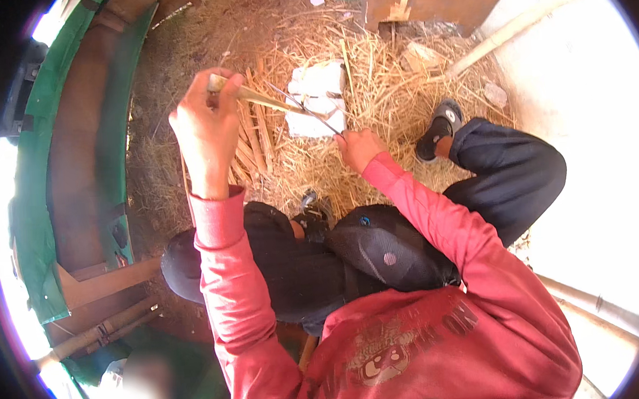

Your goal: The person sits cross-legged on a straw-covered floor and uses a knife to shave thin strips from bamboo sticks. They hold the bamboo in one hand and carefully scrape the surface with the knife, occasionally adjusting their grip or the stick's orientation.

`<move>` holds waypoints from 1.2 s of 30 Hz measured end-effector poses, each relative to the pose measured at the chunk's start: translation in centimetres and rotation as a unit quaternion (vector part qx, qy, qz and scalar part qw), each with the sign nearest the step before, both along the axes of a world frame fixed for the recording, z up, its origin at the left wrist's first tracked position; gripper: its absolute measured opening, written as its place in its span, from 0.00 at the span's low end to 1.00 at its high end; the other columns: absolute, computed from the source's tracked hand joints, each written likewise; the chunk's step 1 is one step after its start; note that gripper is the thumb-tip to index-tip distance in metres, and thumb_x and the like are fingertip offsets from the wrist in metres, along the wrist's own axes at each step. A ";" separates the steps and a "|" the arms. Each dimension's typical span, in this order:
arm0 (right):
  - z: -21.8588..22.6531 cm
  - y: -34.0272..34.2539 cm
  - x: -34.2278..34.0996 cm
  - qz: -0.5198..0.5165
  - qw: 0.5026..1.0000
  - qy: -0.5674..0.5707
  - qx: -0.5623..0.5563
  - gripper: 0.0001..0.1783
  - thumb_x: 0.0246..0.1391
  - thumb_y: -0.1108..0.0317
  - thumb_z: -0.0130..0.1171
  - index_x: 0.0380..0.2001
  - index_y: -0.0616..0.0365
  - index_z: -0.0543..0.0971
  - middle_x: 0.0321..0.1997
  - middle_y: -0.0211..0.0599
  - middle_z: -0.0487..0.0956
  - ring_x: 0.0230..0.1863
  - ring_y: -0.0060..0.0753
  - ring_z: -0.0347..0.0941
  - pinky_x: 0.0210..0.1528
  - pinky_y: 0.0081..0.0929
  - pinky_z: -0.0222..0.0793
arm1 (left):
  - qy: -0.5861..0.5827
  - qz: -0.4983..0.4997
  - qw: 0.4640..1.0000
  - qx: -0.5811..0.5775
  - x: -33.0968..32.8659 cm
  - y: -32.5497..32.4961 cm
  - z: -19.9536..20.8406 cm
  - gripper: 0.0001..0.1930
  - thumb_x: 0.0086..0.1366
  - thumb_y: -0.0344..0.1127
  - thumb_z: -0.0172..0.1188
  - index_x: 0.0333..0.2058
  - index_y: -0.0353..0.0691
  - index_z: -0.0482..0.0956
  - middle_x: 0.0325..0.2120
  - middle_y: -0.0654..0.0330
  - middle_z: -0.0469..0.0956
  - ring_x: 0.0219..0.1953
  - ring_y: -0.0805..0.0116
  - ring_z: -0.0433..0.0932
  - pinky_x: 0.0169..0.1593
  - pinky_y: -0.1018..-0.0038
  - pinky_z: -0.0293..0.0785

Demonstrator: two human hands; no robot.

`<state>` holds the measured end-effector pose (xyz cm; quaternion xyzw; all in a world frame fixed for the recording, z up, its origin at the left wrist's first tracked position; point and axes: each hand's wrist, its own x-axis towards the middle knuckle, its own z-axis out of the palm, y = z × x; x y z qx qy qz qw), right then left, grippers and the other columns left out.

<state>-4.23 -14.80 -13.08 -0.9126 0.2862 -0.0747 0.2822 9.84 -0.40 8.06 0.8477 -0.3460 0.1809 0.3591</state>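
My left hand (211,129) is raised in front of me, its fingers closed round one end of a split bamboo strip (262,98). From there the pale strip slants down to the right. My right hand (362,148) grips a knife (315,114), whose thin dark blade points up and to the left and crosses the far end of the strip. Whether blade and strip touch, I cannot tell. The knife's handle is mostly hidden in my fist. Below them a white block (315,80), seemingly in two pieces, lies on the ground.
Straw-like shavings (378,73) cover the ground, and several cut bamboo strips (259,141) lie left of the block. A long bamboo pole (513,32) leans at the right. A brown board (439,2) stands at the far side; a green-edged frame (78,140) rises at left.
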 end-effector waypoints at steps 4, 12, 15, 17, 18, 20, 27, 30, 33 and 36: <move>6.7 0.1 0.5 0.037 0.992 -0.074 0.095 0.22 0.66 0.53 0.48 0.33 0.61 0.82 0.21 0.60 0.76 0.30 0.55 0.80 0.32 0.49 0.73 | 0.017 0.000 1.000 0.004 0.4 0.6 0.2 0.06 0.61 0.37 0.66 0.34 0.43 0.83 0.19 0.61 0.80 0.19 0.76 0.77 0.25 0.77 0.70; -6.3 -1.9 0.8 0.055 0.991 0.107 -0.060 0.21 0.66 0.52 0.49 0.36 0.59 0.82 0.29 0.57 0.81 0.32 0.50 0.82 0.31 0.39 0.77 | -0.012 -0.022 1.000 0.008 -0.4 -0.6 -0.2 0.05 0.62 0.36 0.66 0.33 0.44 0.82 0.15 0.63 0.77 0.14 0.76 0.72 0.23 0.78 0.68; -4.9 -2.8 1.7 -0.013 0.993 0.106 0.049 0.24 0.64 0.49 0.51 0.36 0.60 0.82 0.28 0.56 0.81 0.31 0.53 0.81 0.34 0.43 0.77 | 0.007 -0.015 1.000 0.021 -0.8 -1.6 0.5 0.04 0.62 0.36 0.66 0.33 0.44 0.82 0.14 0.63 0.77 0.14 0.76 0.73 0.22 0.78 0.67; -0.4 -2.2 2.1 -0.022 0.985 0.067 0.158 0.24 0.64 0.48 0.50 0.36 0.61 0.82 0.27 0.56 0.81 0.31 0.56 0.80 0.37 0.46 0.76 | -0.015 -0.006 1.000 0.023 -0.1 -1.4 0.1 0.04 0.62 0.36 0.65 0.34 0.44 0.82 0.15 0.62 0.78 0.15 0.76 0.76 0.23 0.78 0.69; 2.8 -1.5 2.1 -0.018 0.973 0.037 0.226 0.24 0.65 0.49 0.50 0.36 0.62 0.82 0.26 0.55 0.80 0.32 0.59 0.79 0.39 0.49 0.75 | -0.018 -0.018 1.000 0.014 0.4 -0.8 -0.2 0.05 0.63 0.37 0.65 0.35 0.44 0.82 0.17 0.63 0.79 0.16 0.78 0.75 0.23 0.78 0.68; 6.3 0.1 2.1 0.038 0.989 -0.068 0.127 0.23 0.65 0.52 0.48 0.36 0.61 0.82 0.33 0.54 0.82 0.37 0.60 0.79 0.44 0.52 0.72 | -0.021 -0.046 0.999 -0.007 1.0 -0.3 -0.1 0.06 0.65 0.38 0.63 0.38 0.45 0.83 0.20 0.65 0.80 0.17 0.80 0.71 0.24 0.78 0.66; -16.1 -5.4 0.9 0.118 0.981 0.069 -0.136 0.24 0.66 0.50 0.45 0.38 0.60 0.82 0.25 0.53 0.81 0.33 0.52 0.81 0.38 0.50 0.75 | -0.018 -0.043 0.999 -0.006 0.6 -2.8 -0.5 0.06 0.62 0.40 0.66 0.33 0.47 0.82 0.19 0.60 0.81 0.20 0.68 0.82 0.27 0.73 0.75; -16.4 -5.4 1.7 0.007 0.995 0.059 -0.077 0.25 0.64 0.48 0.49 0.32 0.60 0.83 0.26 0.52 0.82 0.30 0.50 0.82 0.37 0.48 0.75 | 0.024 -0.044 0.999 -0.012 1.2 -2.8 -0.2 0.06 0.62 0.40 0.65 0.35 0.46 0.82 0.19 0.61 0.81 0.19 0.71 0.79 0.25 0.73 0.71; -4.5 -4.0 3.7 0.013 0.982 0.122 0.142 0.27 0.64 0.48 0.48 0.29 0.62 0.82 0.29 0.57 0.81 0.32 0.57 0.79 0.40 0.48 0.74 | 0.008 -0.023 1.000 -0.015 2.4 -0.8 -0.4 0.07 0.64 0.39 0.64 0.38 0.46 0.83 0.20 0.63 0.82 0.17 0.78 0.74 0.21 0.76 0.65; 0.1 -1.3 3.7 0.022 0.996 -0.014 0.082 0.26 0.66 0.51 0.46 0.29 0.63 0.81 0.30 0.56 0.81 0.33 0.59 0.78 0.41 0.49 0.73 | -0.003 -0.016 1.000 -0.015 1.9 -0.5 -0.1 0.06 0.61 0.36 0.64 0.35 0.43 0.81 0.19 0.57 0.79 0.19 0.68 0.76 0.23 0.71 0.68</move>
